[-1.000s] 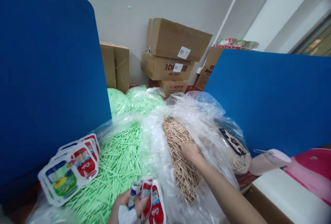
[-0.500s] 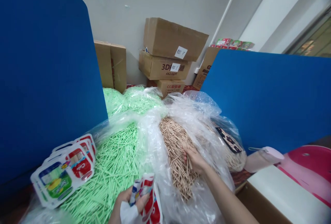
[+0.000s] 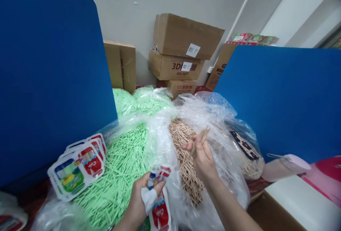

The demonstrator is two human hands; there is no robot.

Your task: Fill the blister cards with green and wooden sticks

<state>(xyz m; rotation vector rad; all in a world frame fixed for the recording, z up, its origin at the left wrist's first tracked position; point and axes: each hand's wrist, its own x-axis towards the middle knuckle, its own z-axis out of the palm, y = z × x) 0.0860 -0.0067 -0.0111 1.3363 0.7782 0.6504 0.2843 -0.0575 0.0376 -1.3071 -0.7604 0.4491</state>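
Observation:
My left hand (image 3: 145,192) is closed on a printed red-and-white pouch (image 3: 161,211) marked "Cola", pinching it near its top. White wrapping covers part of that hand's thumb. A small bundle of thin brown sticks (image 3: 201,138) is gripped in my right hand (image 3: 202,156), raised over the pile of brown sticks (image 3: 183,137) in a clear plastic bag. Left of that bag spreads a heap of thin green sticks (image 3: 119,167), also in clear plastic. Several flat printed pouches (image 3: 71,181) lie fanned on the green heap's left side.
Blue panels stand at left (image 3: 53,74) and right (image 3: 279,99). Stacked cardboard boxes (image 3: 186,39) rest against the back wall. At right are a pinkish translucent container (image 3: 279,170), a pink-and-red item (image 3: 326,177) and an open carton (image 3: 269,209). A dark patterned packet (image 3: 243,145) lies on the right-hand bag.
My right hand has lifted out of the brown pile with a bundle of sticks. My left hand has moved slightly up and right with the pouch. The view has shifted a little.

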